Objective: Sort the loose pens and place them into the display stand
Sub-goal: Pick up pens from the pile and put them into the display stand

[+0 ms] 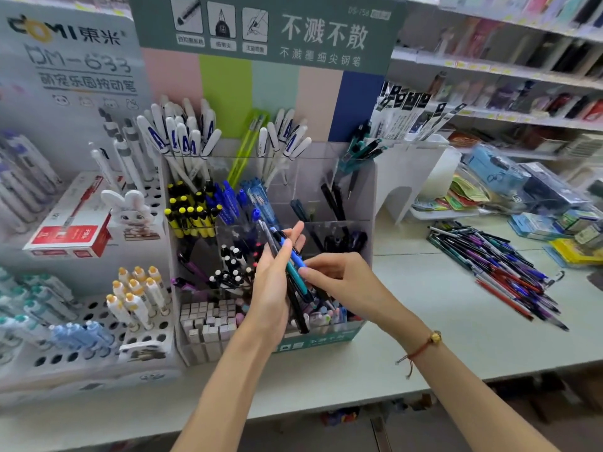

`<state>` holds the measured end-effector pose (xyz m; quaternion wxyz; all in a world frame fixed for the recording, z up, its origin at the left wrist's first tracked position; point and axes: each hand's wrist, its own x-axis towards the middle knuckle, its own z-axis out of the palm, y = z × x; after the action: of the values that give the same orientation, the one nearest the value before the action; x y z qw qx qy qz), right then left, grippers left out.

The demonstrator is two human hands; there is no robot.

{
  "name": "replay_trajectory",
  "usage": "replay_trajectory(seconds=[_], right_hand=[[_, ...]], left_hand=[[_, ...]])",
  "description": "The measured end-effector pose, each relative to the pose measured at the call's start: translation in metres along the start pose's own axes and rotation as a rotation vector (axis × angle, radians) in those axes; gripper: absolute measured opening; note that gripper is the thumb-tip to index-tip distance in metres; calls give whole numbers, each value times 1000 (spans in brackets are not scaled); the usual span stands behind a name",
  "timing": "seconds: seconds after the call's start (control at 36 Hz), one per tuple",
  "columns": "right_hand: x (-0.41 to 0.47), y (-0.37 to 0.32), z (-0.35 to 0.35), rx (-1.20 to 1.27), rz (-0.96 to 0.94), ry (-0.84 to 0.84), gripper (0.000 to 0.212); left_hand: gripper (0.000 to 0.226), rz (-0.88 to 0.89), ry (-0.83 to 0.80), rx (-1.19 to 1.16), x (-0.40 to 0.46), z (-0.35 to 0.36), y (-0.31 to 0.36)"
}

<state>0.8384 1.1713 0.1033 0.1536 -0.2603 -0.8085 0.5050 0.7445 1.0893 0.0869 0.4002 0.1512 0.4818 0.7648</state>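
1. My left hand (272, 278) was raised in front of the display stand (365, 203), fingers wrapped round a bundle of pens (292, 272).
2. My right hand (336, 275) pinched the blue pen (297, 257) in that bundle.
3. Bundle was a mix of black, teal and blue barrels, tips pointing up.
4. Loose pens (496, 265) lay heaped near the counter's (424, 298) right edge.

Bright even light, blurred, warped edges.
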Motion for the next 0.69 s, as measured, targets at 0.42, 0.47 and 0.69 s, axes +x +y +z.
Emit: replay_trajectory(seconds=[0.42,0.47,0.69], right_hand=[[-8,3,-19,732,178,322,19],[-8,3,-19,710,159,375,26],[-11,2,-19,297,-78,517,70]], left_hand=[[25,-36,-44,-104,-5,-25,14],[24,-57,-47,-121,-7,-28,15],[22,-28,81,-41,-14,-50,16]])
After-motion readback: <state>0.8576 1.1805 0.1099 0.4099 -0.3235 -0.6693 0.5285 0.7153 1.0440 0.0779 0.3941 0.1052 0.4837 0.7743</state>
